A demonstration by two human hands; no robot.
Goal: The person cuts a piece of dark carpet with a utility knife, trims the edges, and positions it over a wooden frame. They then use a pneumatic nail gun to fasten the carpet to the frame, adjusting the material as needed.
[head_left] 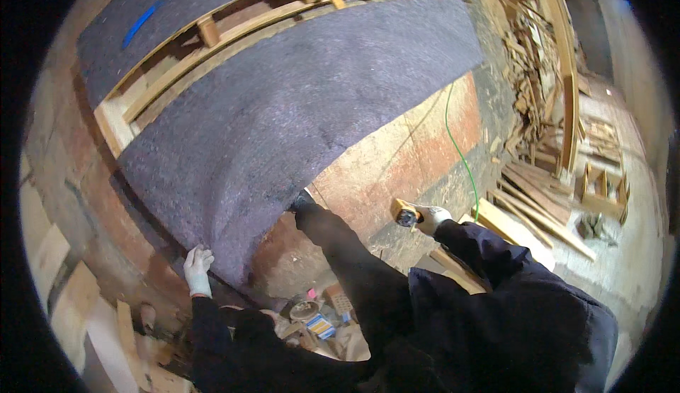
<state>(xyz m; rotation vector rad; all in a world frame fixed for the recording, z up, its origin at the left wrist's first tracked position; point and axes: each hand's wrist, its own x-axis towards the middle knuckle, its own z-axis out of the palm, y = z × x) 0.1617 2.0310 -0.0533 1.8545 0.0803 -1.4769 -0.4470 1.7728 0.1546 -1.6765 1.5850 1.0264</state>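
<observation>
A large sheet of dark grey felt lies over a reddish-brown board, its near corner raised into a fold. My left hand, in a white glove, grips the sheet's left edge near that corner. Out to the right, my right hand, also gloved in white, is closed around a yellow and black hand tool; its exact kind does not show. The tool is held apart from the felt, over the dark ground beside the board. My black shoe is at the felt's near edge.
A wooden frame with short crosspieces stands across the felt's far side. A green hose or cord runs along the right. Scrap wood and loose boards lie farther right. Small boxes and containers sit by my legs.
</observation>
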